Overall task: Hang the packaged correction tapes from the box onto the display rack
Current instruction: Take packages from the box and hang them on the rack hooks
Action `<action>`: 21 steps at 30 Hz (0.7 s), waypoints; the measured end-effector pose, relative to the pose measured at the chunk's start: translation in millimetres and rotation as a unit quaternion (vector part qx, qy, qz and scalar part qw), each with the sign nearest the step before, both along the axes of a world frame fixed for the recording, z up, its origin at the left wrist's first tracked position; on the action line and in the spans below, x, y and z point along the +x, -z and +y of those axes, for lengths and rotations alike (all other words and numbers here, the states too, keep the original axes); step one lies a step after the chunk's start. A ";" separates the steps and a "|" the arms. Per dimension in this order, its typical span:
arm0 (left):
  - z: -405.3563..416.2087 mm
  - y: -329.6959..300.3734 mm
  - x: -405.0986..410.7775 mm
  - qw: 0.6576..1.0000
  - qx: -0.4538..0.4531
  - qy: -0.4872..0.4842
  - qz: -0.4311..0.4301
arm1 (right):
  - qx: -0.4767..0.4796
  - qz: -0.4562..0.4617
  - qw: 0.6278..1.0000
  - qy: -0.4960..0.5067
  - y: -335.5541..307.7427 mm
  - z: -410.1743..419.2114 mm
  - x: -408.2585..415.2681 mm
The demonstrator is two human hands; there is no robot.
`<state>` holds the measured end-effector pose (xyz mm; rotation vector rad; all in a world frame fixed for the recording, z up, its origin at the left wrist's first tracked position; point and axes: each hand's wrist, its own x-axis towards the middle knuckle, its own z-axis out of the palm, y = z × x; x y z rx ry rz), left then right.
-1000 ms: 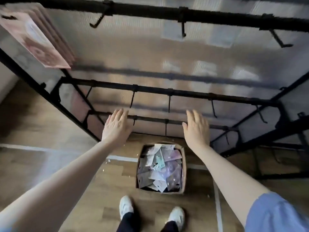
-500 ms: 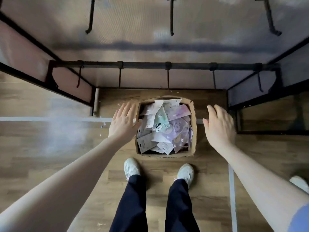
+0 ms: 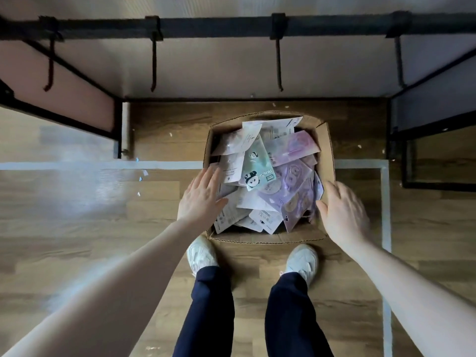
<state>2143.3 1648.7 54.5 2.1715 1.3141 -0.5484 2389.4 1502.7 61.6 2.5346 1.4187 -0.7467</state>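
View from a head-worn camera looking straight down at a wooden floor (image 3: pixel 77 240). At the centre, slightly toward 12 o'clock, sits an open cardboard box (image 3: pixel 328 150) filled with a loose heap of packaged correction tapes (image 3: pixel 268 202), lying flat and overlapping at all angles. Most packs are white or pale purple; one mint-green pack with a panda picture (image 3: pixel 257 171) lies near the top of the heap. The person's left hand (image 3: pixel 202 197) reaches in from 7 o'clock and is over the box's 9 o'clock edge, fingers straight and spread, holding nothing; whether it touches the cardboard or the packs cannot be told. The right hand (image 3: pixel 343 210) reaches in from 4 o'clock and is at the box's 3 o'clock wall, fingers relaxed and slightly bent, thumb pointing toward the packs, also holding nothing; contact with the box wall cannot be told. Just below the box, toward 6 o'clock, are two white shoes (image 3: pixel 302 261) and dark blue trouser legs (image 3: pixel 206 318). Across the 12 o'clock edge runs the black metal display rack (image 3: pixel 219 27), a horizontal bar with four bare hooks (image 3: pixel 153 63) projecting from it. Pale tape lines (image 3: pixel 385 202) mark the floor at 9 o'clock and 3 o'clock.
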 end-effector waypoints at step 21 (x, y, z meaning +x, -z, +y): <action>9.2 121.2 29.6 0.999 -0.012 -0.012 -0.034 | -0.031 0.135 0.981 0.136 119.4 63.5 19.8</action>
